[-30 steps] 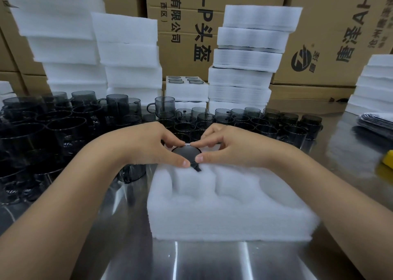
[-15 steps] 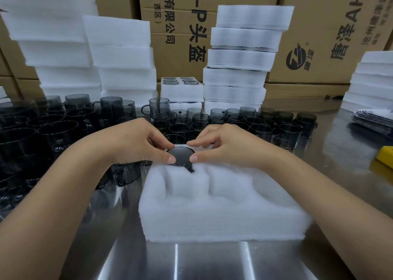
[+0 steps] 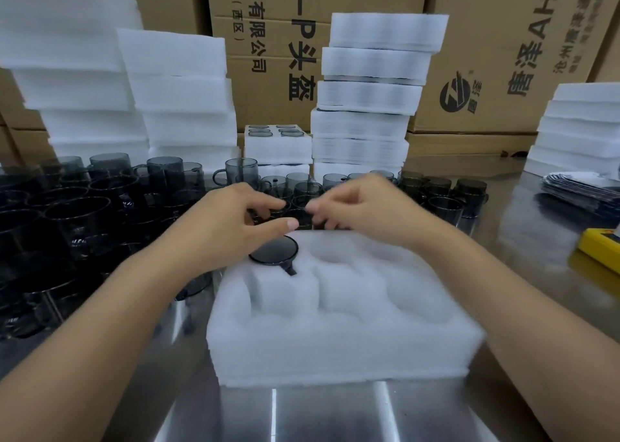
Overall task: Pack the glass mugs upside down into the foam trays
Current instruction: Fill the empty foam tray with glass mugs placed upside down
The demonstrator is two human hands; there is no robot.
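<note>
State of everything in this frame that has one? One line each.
Foam tray: one pocket filled, other visible pockets empty.
Seated mug: upside down in the far-left pocket, no hand on it.
Left hand: open, above the seated mug.
Right hand: blurred, fingers curled, grip unclear.
Loose mugs: upright on the table.
Back tray: mugs in it, bases up.
</note>
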